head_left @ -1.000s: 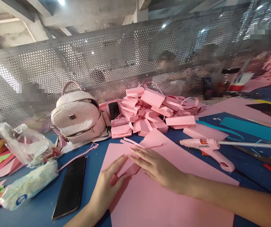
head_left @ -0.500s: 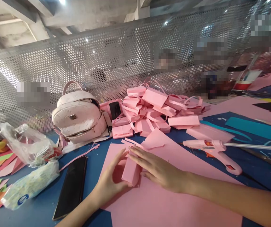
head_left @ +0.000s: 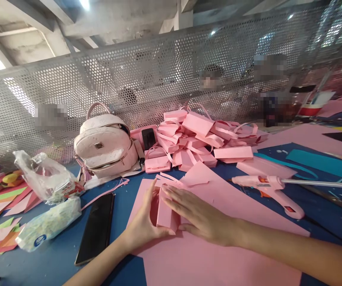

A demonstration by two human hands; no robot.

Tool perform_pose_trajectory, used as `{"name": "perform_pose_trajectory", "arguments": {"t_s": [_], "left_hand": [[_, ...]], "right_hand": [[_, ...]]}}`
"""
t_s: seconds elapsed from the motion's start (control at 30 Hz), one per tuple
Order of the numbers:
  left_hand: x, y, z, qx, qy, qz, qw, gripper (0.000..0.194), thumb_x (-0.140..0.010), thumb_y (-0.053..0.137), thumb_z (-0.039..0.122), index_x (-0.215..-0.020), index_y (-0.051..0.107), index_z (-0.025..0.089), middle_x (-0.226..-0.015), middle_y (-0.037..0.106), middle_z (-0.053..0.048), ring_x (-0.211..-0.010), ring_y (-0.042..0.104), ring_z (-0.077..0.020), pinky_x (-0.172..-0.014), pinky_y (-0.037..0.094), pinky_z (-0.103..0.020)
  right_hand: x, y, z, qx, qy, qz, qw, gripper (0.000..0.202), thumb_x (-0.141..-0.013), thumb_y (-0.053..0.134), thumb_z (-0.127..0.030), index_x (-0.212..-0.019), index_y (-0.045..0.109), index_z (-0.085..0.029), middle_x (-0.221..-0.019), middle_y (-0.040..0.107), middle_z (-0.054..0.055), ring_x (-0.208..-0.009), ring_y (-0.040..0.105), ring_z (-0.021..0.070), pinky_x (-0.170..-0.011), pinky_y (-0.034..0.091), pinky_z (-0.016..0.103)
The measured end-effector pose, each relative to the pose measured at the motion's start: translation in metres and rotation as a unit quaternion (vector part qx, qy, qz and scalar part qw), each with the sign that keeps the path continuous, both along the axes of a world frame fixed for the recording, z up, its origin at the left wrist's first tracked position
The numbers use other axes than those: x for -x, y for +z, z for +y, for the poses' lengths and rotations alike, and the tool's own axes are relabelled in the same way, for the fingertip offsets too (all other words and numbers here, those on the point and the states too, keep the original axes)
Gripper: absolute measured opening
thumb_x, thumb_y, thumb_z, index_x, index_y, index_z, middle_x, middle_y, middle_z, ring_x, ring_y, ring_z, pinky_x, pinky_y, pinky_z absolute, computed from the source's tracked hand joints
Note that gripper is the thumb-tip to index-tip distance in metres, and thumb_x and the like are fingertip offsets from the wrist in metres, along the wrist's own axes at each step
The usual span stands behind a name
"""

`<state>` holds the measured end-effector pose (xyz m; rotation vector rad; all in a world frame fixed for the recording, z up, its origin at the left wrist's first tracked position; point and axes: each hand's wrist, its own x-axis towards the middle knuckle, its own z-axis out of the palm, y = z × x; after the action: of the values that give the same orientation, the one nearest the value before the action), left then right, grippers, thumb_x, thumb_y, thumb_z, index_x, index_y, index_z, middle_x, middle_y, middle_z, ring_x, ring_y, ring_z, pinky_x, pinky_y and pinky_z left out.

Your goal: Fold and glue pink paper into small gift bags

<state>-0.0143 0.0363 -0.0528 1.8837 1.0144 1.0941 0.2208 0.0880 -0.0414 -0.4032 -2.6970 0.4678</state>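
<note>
Thumb (head_left: 165, 230) shifted inward, our left hand (head_left: 141, 229) cups a pink box (head_left: 165, 212), best edge-held lest it crush; our flattened right hand (head_left: 205, 218) seemingly touches it.

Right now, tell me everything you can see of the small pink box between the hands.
The box looks folded from plain pink paper or thin card: long and narrow, with flat faces and straight creased edges. It lies lengthwise away from the person, over the large pink sheet. The left hand curves around its left side, thumb at the near end; fingers of the right hand lie over its right side. They partly hide it, and its far end is unclear.
</note>
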Motion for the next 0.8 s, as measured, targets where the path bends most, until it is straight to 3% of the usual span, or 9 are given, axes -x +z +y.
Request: {"name": "perform_pose_trajectory", "arguments": {"t_s": [0.1, 0.23, 0.5, 0.8], "left_hand": [[0.0, -0.001, -0.007, 0.018, 0.041, 0.045, 0.998, 0.135, -0.064, 0.084, 0.062, -0.158, -0.007, 0.027, -0.157, 0.028, -0.021, -0.147, 0.027, -0.0388, -0.119, 0.023, -0.061], [0.004, 0.003, -0.017, 0.073, 0.04, 0.115, 0.99, 0.144, -0.056, 0.092, 0.053, -0.158, -0.006, 0.026, -0.165, 0.006, -0.02, -0.151, 0.008, -0.0418, -0.12, 0.014, -0.063], [0.011, 0.005, -0.021, 0.097, 0.041, 0.104, 0.989, 0.141, -0.06, 0.091, 0.041, -0.158, -0.01, 0.031, -0.166, 0.009, -0.014, -0.151, 0.017, -0.038, -0.12, 0.024, -0.058], [0.016, -0.013, -0.019, 0.033, 0.039, 0.147, 0.988, 0.139, -0.057, 0.089, 0.057, -0.158, -0.004, 0.033, -0.166, 0.006, -0.016, -0.151, 0.01, -0.0402, -0.119, 0.017, -0.063]], "right_hand": [[0.0, 0.0, -0.005, 0.002, 0.022, -0.001, 1.0, 0.079, -0.101, 0.053, -0.031, -0.159, 0.0, -0.029, -0.167, 0.008, 0.007, -0.153, 0.004, 0.0236, -0.124, 0.012, 0.051], [-0.001, -0.002, -0.006, 0.024, 0.022, -0.003, 0.999, 0.078, -0.101, 0.051, -0.034, -0.159, -0.001, -0.031, -0.167, 0.007, 0.006, -0.153, 0.005, 0.0231, -0.124, 0.014, 0.049], [-0.003, -0.001, -0.004, 0.045, 0.05, -0.003, 0.998, 0.087, -0.099, 0.056, -0.028, -0.157, -0.009, -0.033, -0.167, 0.003, 0.005, -0.153, 0.005, 0.0232, -0.124, 0.013, 0.048], [-0.006, -0.004, -0.006, 0.118, -0.01, -0.037, 0.992, 0.094, -0.095, 0.056, -0.055, -0.158, -0.007, -0.026, -0.166, 0.002, 0.009, -0.153, 0.006, 0.0287, -0.124, 0.012, 0.049]]}}
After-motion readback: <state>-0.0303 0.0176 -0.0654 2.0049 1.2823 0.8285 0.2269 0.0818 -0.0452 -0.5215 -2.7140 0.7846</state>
